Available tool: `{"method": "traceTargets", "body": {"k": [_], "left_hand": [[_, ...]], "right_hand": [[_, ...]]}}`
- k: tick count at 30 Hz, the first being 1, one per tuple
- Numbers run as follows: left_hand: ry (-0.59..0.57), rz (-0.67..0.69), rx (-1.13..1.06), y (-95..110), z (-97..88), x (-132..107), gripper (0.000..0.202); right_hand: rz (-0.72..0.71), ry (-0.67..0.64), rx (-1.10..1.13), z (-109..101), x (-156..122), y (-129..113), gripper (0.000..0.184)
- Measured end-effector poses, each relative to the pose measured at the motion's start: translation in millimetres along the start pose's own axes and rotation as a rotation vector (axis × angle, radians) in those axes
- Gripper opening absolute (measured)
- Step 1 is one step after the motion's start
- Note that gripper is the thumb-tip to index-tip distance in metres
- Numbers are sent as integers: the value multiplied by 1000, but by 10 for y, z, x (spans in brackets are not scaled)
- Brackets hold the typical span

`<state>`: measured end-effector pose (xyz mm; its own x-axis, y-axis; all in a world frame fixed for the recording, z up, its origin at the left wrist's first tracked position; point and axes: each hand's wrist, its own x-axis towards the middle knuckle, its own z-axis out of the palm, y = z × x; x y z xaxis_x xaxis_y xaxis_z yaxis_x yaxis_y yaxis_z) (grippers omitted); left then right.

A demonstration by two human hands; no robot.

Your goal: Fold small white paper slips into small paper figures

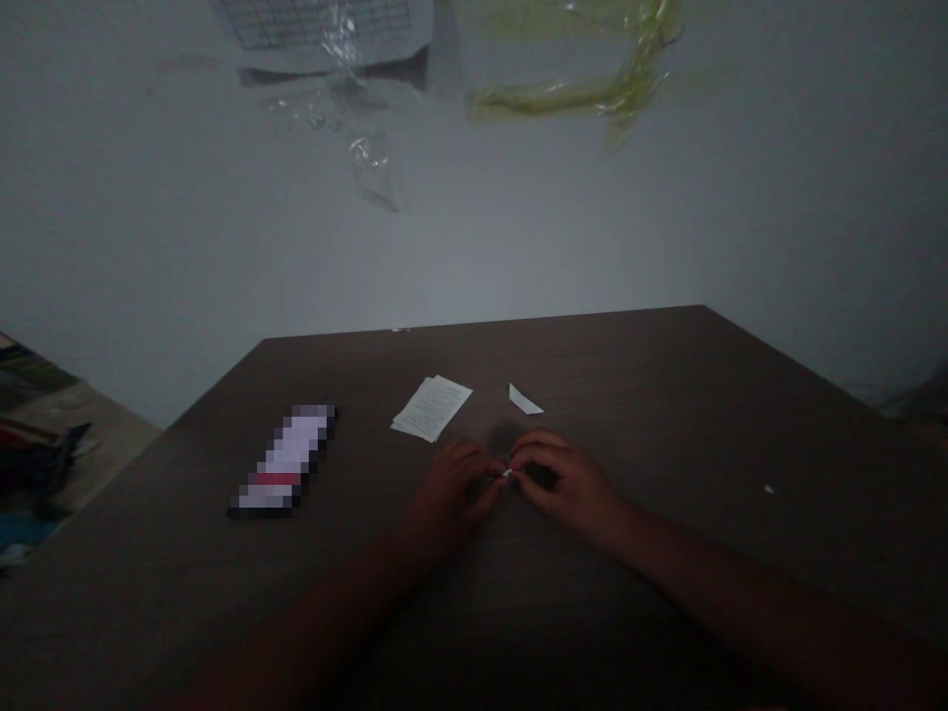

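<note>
My left hand [457, 489] and my right hand [564, 479] meet fingertip to fingertip above the middle of the table. Pinched between them is a small piece of white paper [508, 473], mostly covered by the fingers, so its shape does not show. Just beyond the left hand lies a small stack of printed paper sheets [432, 408], slightly fanned. A folded strip of paper [525, 400] with slanted ends rests on the table past the right hand.
A phone [285, 464] with a blurred, lit screen lies at the left on the dark wooden table [652, 385]. One tiny white scrap [768, 489] is at the right. Behind the table stands a pale wall [474, 247] with taped-up sheets and clear and yellow tape.
</note>
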<state>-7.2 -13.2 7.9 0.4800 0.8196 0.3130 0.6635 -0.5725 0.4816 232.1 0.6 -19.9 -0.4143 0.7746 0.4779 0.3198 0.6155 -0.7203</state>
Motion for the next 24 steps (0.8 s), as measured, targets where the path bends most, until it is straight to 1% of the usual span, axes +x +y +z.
{"method": "traceTargets", "body": {"k": [6, 10, 14, 18, 24], "left_hand": [[-43, -31, -4, 72, -46, 2, 21], [-36, -44, -30, 100, -62, -4, 20], [-47, -59, -19, 86, -61, -6, 21], [-42, -40, -15, 62, -52, 2, 19], [-79, -23, -12, 83, -84, 2, 20]], "right_hand": [[6, -34, 8, -1, -7, -58, 12], [-49, -27, -8, 18, -14, -85, 12], [-80, -17, -54, 21, -21, -96, 14], [-115, -33, -115, 7, -26, -92, 14], [-133, -62, -182, 18, -30, -61, 13]]}}
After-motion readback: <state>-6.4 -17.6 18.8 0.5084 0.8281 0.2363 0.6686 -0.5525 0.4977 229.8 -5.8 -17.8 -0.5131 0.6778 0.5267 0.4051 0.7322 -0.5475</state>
